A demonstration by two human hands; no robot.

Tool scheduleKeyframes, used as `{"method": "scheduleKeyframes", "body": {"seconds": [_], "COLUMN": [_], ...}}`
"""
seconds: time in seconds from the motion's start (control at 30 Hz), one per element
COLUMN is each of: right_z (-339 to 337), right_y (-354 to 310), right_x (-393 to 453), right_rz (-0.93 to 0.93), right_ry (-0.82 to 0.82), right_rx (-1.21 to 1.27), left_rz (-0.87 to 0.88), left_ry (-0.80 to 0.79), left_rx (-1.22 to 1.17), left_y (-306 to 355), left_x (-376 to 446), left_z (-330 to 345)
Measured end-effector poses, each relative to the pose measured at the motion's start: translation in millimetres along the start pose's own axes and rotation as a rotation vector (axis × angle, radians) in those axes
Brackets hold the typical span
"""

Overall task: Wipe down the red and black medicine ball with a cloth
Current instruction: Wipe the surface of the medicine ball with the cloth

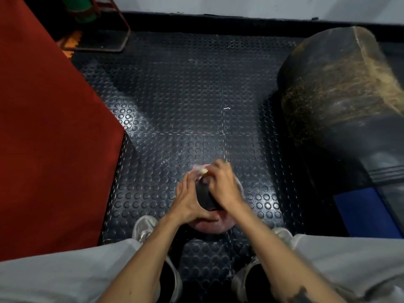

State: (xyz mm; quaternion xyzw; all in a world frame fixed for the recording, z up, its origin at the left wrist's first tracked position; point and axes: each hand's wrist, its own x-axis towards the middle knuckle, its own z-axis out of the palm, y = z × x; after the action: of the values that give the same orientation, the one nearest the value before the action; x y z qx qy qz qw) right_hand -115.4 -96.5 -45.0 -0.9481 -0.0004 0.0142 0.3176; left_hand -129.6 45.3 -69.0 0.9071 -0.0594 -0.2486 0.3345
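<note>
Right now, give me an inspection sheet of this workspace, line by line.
Surface: black studded rubber floor tiles, scuffed and dusty in places.
Job's things: medicine ball on the floor between the feet, black panel on top, red low down; pale cloth at its far side.
Clutter: nothing seen loose on the tiles.
Hands: left hand rests against the ball's left side; right hand lies over the top, its fingers at the cloth.
Cables: nothing seen.
Surroundings: red mat on the left, worn black punching bag lying on the right, metal frame by the wall.
</note>
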Motion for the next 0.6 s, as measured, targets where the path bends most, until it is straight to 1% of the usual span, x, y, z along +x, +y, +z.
{"method": "scheduleKeyframes", "body": {"seconds": [0.07, 0.1, 0.17, 0.2, 0.23, 0.27, 0.33, 0.37, 0.4, 0.47, 0.5, 0.53, 0.6], "right_z": [-5.7, -7.4, -11.9, -9.1, -3.5, 4.0, 10.0, 5.0, 1.1, -4.7, -2.5, 1.6, 8.1], "right_y": [-2.2, 4.2, 14.0, 12.5, 3.1, -10.2, -19.4, -16.0, -7.4, 6.4, 4.0, -5.8, -22.3], "right_x": [1.7, 16.7, 40.0, 38.9, 28.5, 12.5, -13.2, -8.2, 8.1, 32.8, 32.3, 24.3, 0.5], "right_rz": [-0.113, -0.093, 0.118, 0.195, 0.191, 0.127, -0.058, -0.074, -0.024, 0.179, 0.246, 0.238, 0.111], "right_ry": [-0.068, -0.072, 0.012, 0.067, 0.104, 0.093, 0.013, -0.015, -0.011, 0.074, 0.122, 0.143, 0.076], "right_rx": [-0.01, -0.032, -0.011, -0.001, -0.013, -0.032, -0.058, -0.069, -0.085, -0.048, -0.036, -0.057, -0.091], "left_rz": [0.018, 0.008, -0.005, -0.01, -0.016, -0.01, 0.0, -0.002, -0.007, -0.009, -0.011, -0.008, -0.015], "left_ry": [0.005, -0.003, 0.006, 0.01, 0.006, -0.009, -0.009, 0.002, 0.008, 0.031, 0.031, 0.025, 0.004], "left_rx": [-0.012, -0.029, -0.024, -0.011, -0.01, -0.011, -0.029, -0.042, -0.052, -0.04, -0.026, -0.019, -0.022], "left_y": [-1.1, 1.1, 6.9, 10.0, 10.5, 9.6, 5.9, 5.2, 6.9, 13.1, 14.9, 15.1, 6.8], "left_x": [-1.6, -2.9, -2.7, -1.3, 1.5, 3.2, 1.3, -1.8, -3.8, -5.2, -4.8, -3.8, -2.5], "left_z": [-1.3, -0.8, 1.6, 1.7, 1.1, -0.8, -2.7, -3.1, -2.8, -0.1, 1.1, 0.7, -0.8]}}
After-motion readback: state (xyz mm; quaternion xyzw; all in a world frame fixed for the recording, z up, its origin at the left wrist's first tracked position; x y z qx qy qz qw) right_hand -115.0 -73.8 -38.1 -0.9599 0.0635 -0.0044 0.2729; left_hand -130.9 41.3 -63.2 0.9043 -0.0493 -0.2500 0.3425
